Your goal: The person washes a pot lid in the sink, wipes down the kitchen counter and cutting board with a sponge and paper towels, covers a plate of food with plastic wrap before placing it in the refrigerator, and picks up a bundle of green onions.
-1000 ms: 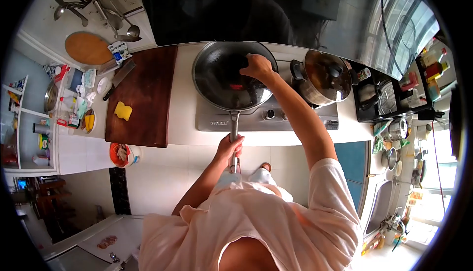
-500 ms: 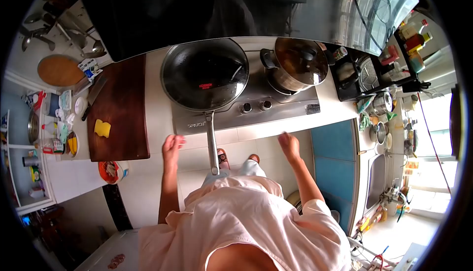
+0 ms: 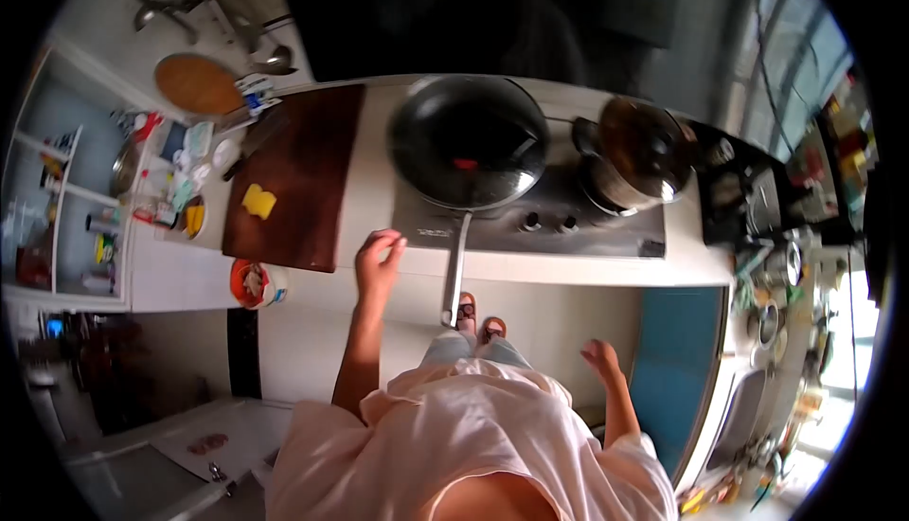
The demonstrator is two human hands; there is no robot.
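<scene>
My left hand is just in front of the counter edge, left of the wok handle and not touching it. Its fingers are bent but apart, with nothing between them. My right hand hangs lower, over the floor by the blue cabinet; slightly blurred, it has its thumb off the loosely bent fingers, and no object shows in it. A dark wok sits on the left of the stove, its long handle towards me. On the right stands a lidded pot.
On the left, a dark wooden board carries a yellow sponge and a knife. Below its edge is a bucket. The black range hood overhangs the stove's back. Blue cabinet doors and a sink lie to the right.
The view has turned, so the stove and board appear further right. My left hand has come up nearer the counter edge. My right hand has dropped away from the stove.
</scene>
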